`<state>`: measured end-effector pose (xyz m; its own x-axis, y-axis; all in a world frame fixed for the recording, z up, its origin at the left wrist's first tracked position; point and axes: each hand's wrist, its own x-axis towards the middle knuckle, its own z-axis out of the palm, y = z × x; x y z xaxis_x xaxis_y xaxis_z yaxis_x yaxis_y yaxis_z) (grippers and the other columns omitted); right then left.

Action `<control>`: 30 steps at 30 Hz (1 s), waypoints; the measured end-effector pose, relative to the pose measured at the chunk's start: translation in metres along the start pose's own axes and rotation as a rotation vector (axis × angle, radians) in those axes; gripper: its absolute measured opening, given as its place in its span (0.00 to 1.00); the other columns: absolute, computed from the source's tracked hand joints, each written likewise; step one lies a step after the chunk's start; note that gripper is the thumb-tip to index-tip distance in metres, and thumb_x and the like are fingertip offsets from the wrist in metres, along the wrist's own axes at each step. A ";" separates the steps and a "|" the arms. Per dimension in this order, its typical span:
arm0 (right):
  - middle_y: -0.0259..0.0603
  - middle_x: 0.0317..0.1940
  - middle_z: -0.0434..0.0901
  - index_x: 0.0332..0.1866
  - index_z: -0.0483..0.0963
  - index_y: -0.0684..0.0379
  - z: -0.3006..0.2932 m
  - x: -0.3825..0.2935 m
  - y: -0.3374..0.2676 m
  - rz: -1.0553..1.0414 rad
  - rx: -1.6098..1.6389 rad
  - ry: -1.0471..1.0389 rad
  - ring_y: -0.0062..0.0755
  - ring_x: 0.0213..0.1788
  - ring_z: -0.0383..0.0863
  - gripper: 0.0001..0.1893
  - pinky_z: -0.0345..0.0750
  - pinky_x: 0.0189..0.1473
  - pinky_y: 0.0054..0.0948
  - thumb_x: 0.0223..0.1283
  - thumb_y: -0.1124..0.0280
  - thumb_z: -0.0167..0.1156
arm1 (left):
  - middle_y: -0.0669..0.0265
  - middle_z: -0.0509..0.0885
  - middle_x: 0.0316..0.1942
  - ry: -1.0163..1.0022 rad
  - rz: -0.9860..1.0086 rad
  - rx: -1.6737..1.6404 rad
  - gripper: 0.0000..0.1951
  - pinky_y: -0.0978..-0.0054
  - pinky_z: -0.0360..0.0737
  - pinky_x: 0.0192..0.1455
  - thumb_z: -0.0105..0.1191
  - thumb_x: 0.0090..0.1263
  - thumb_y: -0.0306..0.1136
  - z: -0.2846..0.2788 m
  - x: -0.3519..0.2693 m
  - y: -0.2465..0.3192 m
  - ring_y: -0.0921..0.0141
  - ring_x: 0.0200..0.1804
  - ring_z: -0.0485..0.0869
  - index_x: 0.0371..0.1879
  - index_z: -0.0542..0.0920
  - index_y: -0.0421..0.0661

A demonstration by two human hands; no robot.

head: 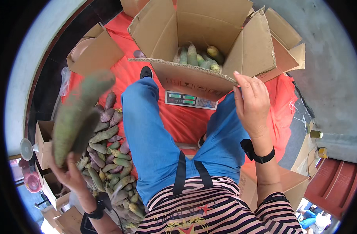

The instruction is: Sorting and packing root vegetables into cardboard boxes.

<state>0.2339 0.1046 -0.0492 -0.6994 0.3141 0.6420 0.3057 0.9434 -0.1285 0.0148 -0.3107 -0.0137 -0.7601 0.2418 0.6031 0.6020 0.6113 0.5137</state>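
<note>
My left hand (68, 175), at the left, grips the lower end of a large green radish (76, 117), slightly blurred and held up above the pile. A darker shape beside it is too blurred to name. At the upper right, my right hand (251, 101) touches the front flap corner of an open cardboard box (193, 77), its thumb and fingertips at the flap's edge. Inside that box lie several green radishes (192, 55). In front of the box shows a digital scale (190, 99) with lit green displays.
A heap of green and purple radishes (117, 163) lies left of my legs on a red sheet (172, 125). Another open carton (96, 52) stands at the upper left, more boxes (286, 44) at the right. A pink fan (32, 182) is at the far left.
</note>
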 end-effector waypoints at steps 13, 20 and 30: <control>0.42 0.41 0.79 0.50 0.75 0.61 0.002 -0.010 -0.003 0.004 0.039 0.011 0.43 0.43 0.78 0.18 0.75 0.50 0.41 0.51 0.78 0.62 | 0.60 0.81 0.48 -0.516 0.332 -0.623 0.24 0.77 0.76 0.52 0.58 0.67 0.32 0.198 0.157 0.207 0.73 0.51 0.79 0.61 0.70 0.41; 0.42 0.41 0.78 0.49 0.76 0.61 0.005 -0.016 0.003 0.008 0.046 0.002 0.42 0.43 0.78 0.19 0.74 0.49 0.41 0.49 0.78 0.62 | 0.63 0.82 0.47 -0.494 0.207 -0.688 0.20 0.78 0.78 0.50 0.58 0.68 0.36 0.233 0.177 0.192 0.74 0.47 0.81 0.57 0.74 0.41; 0.41 0.43 0.78 0.50 0.75 0.60 0.005 -0.017 -0.004 0.021 0.046 -0.007 0.42 0.44 0.78 0.19 0.73 0.52 0.42 0.49 0.79 0.62 | 0.63 0.82 0.48 -0.494 0.179 -0.687 0.20 0.77 0.76 0.53 0.56 0.69 0.40 0.271 0.163 0.171 0.73 0.50 0.80 0.55 0.76 0.40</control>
<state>0.2407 0.0961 -0.0634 -0.6976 0.3348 0.6334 0.2906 0.9403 -0.1771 -0.0723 0.0376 0.0064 -0.5632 0.6880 0.4577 0.6158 -0.0199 0.7876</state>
